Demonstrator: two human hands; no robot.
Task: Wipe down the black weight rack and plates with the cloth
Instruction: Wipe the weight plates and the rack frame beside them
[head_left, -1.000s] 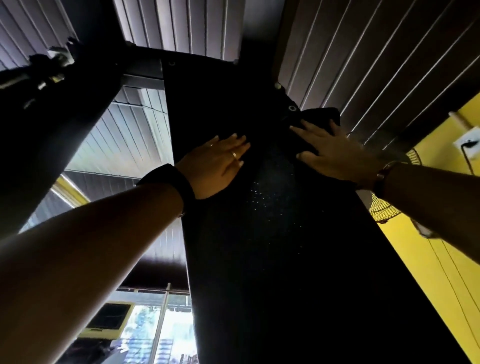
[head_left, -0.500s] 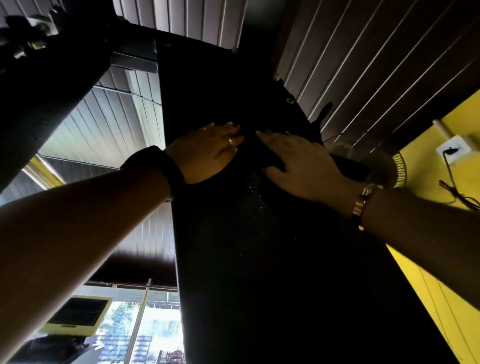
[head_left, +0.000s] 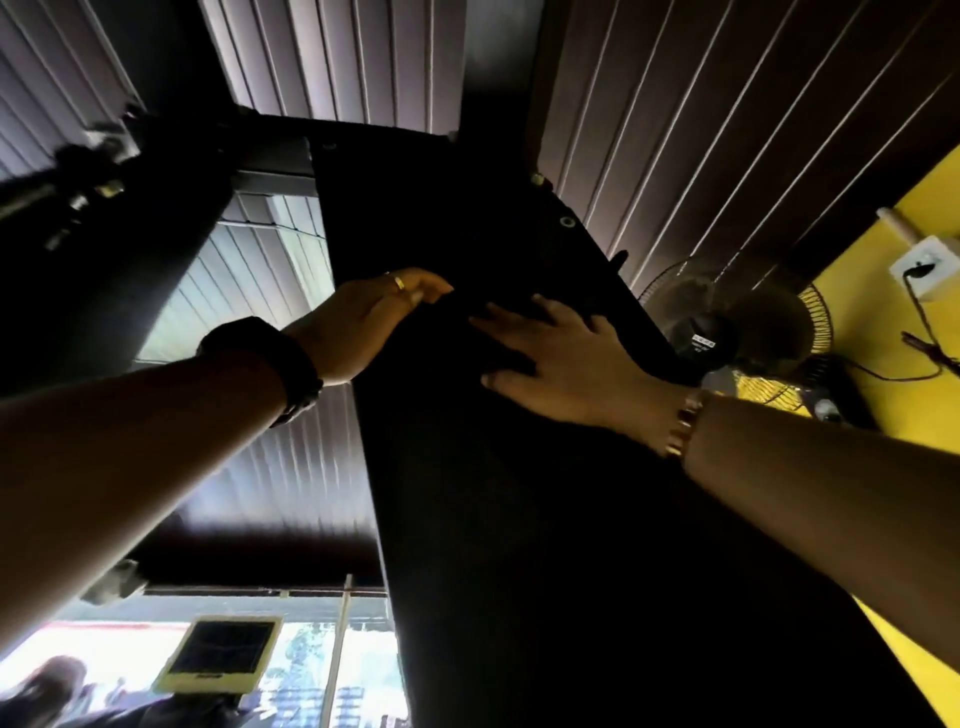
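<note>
I look up a wide black upright of the weight rack (head_left: 519, 519), which runs from the bottom of the head view to a crossbeam near the ceiling. A dark cloth (head_left: 501, 332) lies against the upright's face and is hard to tell from the black metal. My right hand (head_left: 566, 364) presses flat on the cloth with fingers spread. At the upright's left edge, my left hand (head_left: 371, 319) rests its fingertips on the metal, fingers only slightly bent. No weight plates are in view.
Another black rack member (head_left: 104, 270) slants across the upper left. A wall fan (head_left: 727, 322) hangs just right of the upright on a yellow wall (head_left: 930, 197) with a socket (head_left: 922, 265). A yellow-framed board (head_left: 223, 654) and a person (head_left: 47, 691) are lower left.
My right hand slid the cloth from the upright's right edge down and left across its face. My left hand shifted from flat on the face to the left edge.
</note>
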